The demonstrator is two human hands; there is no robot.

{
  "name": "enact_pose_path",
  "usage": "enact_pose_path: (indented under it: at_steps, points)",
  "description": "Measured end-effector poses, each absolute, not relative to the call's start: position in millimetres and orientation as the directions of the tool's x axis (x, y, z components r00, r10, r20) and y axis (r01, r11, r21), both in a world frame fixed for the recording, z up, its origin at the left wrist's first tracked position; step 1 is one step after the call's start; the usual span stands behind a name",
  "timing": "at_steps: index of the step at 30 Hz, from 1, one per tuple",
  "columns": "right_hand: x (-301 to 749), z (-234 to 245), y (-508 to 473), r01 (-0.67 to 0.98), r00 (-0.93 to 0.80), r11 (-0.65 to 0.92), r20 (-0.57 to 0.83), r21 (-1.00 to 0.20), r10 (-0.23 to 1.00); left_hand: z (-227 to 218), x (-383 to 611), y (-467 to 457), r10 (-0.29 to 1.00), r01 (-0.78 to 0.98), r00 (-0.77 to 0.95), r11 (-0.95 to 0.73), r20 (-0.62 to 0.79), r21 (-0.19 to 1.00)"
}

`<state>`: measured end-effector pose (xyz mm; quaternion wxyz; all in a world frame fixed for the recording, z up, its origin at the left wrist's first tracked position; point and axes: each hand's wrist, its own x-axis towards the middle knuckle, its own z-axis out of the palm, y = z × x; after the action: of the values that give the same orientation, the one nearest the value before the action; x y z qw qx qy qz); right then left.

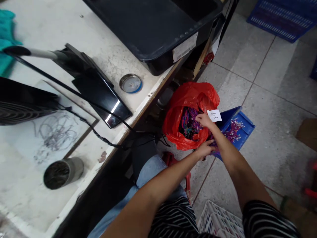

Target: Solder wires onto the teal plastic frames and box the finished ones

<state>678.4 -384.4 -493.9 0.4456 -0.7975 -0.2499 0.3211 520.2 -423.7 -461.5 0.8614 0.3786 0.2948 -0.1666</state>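
A red plastic bag (210,91) stands open on the floor beside the workbench, with bundles of thin purple and multicoloured wires (187,119) inside. My right hand (203,120) is over the bag's mouth, its fingers curled together at the wires; what they pinch is too small to make out. Just below, my left hand (205,149) is at the bag's right rim, thumb and fingers closed around purple wires. More purple wires with pale, shiny ends (234,130) lie in a blue bin (245,127) partly behind my right forearm. A white label marked 808 (214,115) is beside my right hand.
On the workbench (106,62) are a black tray (148,33), a round tin lid (130,83), a black stand (99,96) with cables and a grey cup (63,172). A white basket (220,221) and blue crate (282,19) stand on the tiled floor.
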Motion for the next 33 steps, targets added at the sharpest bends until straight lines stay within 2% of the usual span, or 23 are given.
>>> enact_pose_path:
  at_steps: [6,15,21,24,26,29,31,33]
  points:
    - [680,-480,-403,-0.120,0.704,-0.336,-0.318,-0.934,0.635,-457,522,-422,-0.054,0.567,0.708,0.637,-0.704,0.522]
    - [684,-464,-461,-0.310,0.788,-0.207,-0.372,-0.928,0.490,-430,520,-446,-0.125,0.634,0.701,0.561,-0.702,0.533]
    - [685,-459,-455,-0.339,0.810,-0.133,-0.361,-0.931,0.463,-434,518,-443,-0.126,0.629,0.680,0.607,-0.722,0.486]
    - [694,-450,-474,-0.288,0.873,-0.121,-0.312,-0.950,0.375,-434,519,-443,-0.136,0.601,0.711,0.626,-0.690,0.497]
    - [703,-446,-496,-0.238,0.923,-0.169,-0.277,-0.956,0.266,-434,520,-445,-0.145,0.589,0.727,0.634,-0.671,0.501]
    - [709,-448,-531,-0.184,0.975,-0.346,-0.215,-0.920,0.051,-433,521,-450,-0.164,0.596,0.718,0.646,-0.677,0.476]
    - [704,-455,-548,-0.181,0.983,-0.497,-0.167,-0.849,-0.074,-433,521,-452,-0.169,0.608,0.705,0.644,-0.688,0.465]
    - [693,-466,-558,-0.202,0.979,-0.642,-0.142,-0.739,-0.145,-433,518,-454,-0.153,0.614,0.699,0.629,-0.699,0.477]
